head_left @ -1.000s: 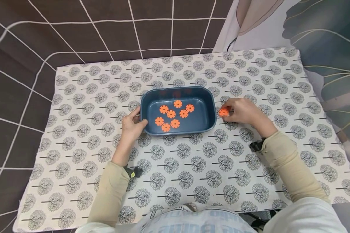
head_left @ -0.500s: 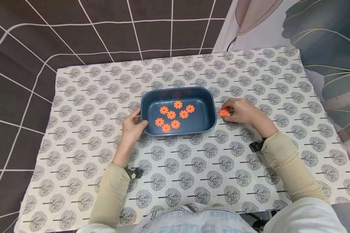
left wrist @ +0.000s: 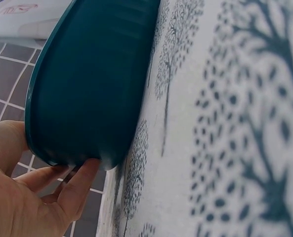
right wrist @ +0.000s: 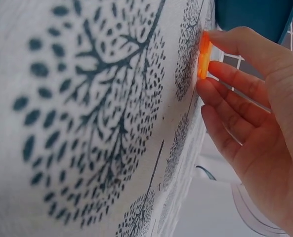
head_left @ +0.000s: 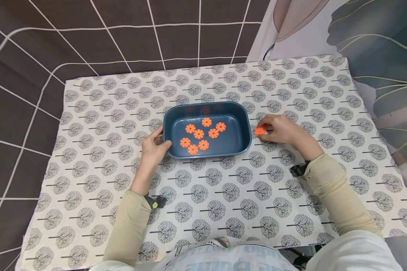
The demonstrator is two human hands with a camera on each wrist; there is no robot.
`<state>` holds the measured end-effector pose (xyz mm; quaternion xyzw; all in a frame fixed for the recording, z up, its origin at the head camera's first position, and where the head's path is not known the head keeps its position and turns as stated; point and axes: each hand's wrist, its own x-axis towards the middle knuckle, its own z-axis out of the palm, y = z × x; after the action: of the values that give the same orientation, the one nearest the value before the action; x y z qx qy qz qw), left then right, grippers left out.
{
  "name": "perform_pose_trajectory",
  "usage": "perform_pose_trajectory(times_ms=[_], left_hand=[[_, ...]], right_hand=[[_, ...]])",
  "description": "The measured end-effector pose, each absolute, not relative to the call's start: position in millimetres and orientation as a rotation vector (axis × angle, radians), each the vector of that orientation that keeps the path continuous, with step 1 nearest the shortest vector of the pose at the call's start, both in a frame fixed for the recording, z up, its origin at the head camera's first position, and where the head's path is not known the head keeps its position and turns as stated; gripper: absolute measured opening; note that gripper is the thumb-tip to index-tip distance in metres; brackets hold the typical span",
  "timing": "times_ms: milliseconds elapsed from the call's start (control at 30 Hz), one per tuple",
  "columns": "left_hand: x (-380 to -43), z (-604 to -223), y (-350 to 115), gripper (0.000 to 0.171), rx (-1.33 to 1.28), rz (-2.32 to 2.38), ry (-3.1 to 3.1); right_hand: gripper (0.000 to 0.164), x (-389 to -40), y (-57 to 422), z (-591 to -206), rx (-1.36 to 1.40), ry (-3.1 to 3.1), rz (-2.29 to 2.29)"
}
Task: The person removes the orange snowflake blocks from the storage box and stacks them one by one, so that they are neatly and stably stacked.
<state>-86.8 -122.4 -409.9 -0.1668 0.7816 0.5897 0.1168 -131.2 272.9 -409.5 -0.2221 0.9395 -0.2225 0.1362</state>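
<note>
A dark blue rectangular plastic tub (head_left: 234, 133) stands mid-table. My left hand (head_left: 153, 148) holds its left end, thumb at the rim; in the left wrist view, the fingers (left wrist: 80, 185) reach round the outer wall (left wrist: 92, 84). Inside on the tub floor lie several flat orange notched discs (head_left: 198, 134), some overlapping or edge to edge. Just right of the tub, my right hand (head_left: 280, 129) pinches another orange notched disc (head_left: 259, 131) between thumb and fingers. Seen from the right wrist, that disc (right wrist: 204, 55) is edge-on, right at the cloth.
A white cloth (head_left: 217, 192) printed with grey trees covers the table. Behind it and at the left hangs a dark sheet (head_left: 176, 41) with a white grid. A patterned curtain (head_left: 386, 75) hangs at the right, and a thin black cable (head_left: 268, 51) shows at the back edge.
</note>
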Motion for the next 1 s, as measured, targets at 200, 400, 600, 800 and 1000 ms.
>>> perform_pose_trajectory(times_ms=[200, 400, 600, 800, 1000], left_hand=[[-87, -410, -123, 0.066, -0.484, 1.711, 2.306], [-86, -411, -123, 0.066, -0.462, 1.724, 2.305], [-86, -412, -123, 0.065, -0.436, 1.733, 2.330], [-85, -414, -123, 0.063, -0.411, 1.745, 2.340], [-86, -413, -123, 0.063, -0.401, 1.751, 2.356]], right_hand=[[0.040, -131, 274, -408, -0.596, 2.722, -0.636], [0.048, -132, 274, -405, -0.544, 2.803, -0.694], [0.047, -142, 267, -402, -0.613, 2.886, -0.854], [0.045, -148, 260, -394, -0.679, 2.871, -0.961], [0.054, -158, 247, -378, -0.777, 2.848, -1.042]])
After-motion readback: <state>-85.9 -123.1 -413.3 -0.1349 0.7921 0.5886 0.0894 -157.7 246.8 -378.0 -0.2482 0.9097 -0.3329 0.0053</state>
